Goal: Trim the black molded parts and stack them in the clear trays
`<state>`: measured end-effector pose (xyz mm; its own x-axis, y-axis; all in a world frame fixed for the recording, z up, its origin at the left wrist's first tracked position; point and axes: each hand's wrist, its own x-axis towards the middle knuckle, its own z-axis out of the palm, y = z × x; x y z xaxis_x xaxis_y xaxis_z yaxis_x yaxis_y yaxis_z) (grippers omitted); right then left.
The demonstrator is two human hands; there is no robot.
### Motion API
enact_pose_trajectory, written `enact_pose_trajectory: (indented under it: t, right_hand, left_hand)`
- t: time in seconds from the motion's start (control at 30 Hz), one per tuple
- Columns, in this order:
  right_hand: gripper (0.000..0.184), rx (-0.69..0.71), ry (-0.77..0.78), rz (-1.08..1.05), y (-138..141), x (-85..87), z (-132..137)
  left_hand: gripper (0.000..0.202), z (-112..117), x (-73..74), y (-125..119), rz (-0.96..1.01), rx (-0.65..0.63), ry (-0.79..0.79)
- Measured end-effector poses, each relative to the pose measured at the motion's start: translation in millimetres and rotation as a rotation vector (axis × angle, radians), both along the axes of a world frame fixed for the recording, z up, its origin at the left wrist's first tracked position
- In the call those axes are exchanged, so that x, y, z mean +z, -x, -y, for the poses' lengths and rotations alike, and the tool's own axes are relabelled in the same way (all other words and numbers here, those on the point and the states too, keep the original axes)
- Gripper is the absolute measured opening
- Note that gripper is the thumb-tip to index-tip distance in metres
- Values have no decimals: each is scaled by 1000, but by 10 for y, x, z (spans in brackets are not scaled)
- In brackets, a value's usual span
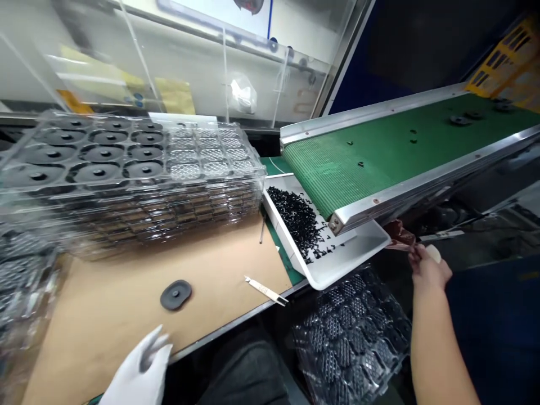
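White-gloved left hand [141,371] near black disc [176,294], tweezers [265,291] marking unreadable

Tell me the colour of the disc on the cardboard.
The disc is dark grey, head view.

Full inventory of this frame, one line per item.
blister tray stack: 1, clear, back left; top tray partly holds black discs
brown board: 1, brown, centre-left
loose disc: 1, black, on the brown board
tweezers: 1, pale metal, board's right edge
conveyor belt: 1, green, right; few black pieces on it
white tray: 1, white, under the belt's end, holding small black parts
lower trays: count unclear, clear, bottom right
left hand: white glove, open, board's front edge
right hand: bare, beside white tray; grip unclear
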<state>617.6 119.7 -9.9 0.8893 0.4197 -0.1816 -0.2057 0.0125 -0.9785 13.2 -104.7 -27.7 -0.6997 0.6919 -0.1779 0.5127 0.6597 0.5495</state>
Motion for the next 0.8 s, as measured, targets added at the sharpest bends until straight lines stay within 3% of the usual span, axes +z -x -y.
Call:
enact_pose_trajectory:
  t: [0.1,0.23,0.33,0.43,0.5,0.57,0.63,0.7,0.8]
  right_hand:
    - [14,212,28,-144,290,-274,543]
    - [24,559,62,-216,811,-472,1287]
    - [41,1001,201,-201,1390,-416,1646]
    - [39,1448,274,-210,2177,-234,1778]
    - [38,1616,229,-225,2744,-127,1780]
    - [41,1598,184,-279,3257,-58,1764]
    - [44,1474,145,-340,3652,-9,1765]
    - [45,1405,111,-368,3907,50,1799]
    - [45,1423,83,-437,4078,176,1909]
  left_hand:
    - [70,-182,119,32,-62,-95,-38]
    - [81,-384,143,12,-231,-338,-77]
    - [87,-491,74,92,-250,-325,-36]
    - [66,-561,38,191,-247,-321,-25]
    - [49,-561,63,208,-225,-356,-45]
    - [44,-489,135,161,-191,-411,-88]
    - [53,-330,249,61,-157,-474,-144]
    - [64,-105,393,-54,-133,-532,-217]
    - [64,254,620,-185,-132,-597,-382]
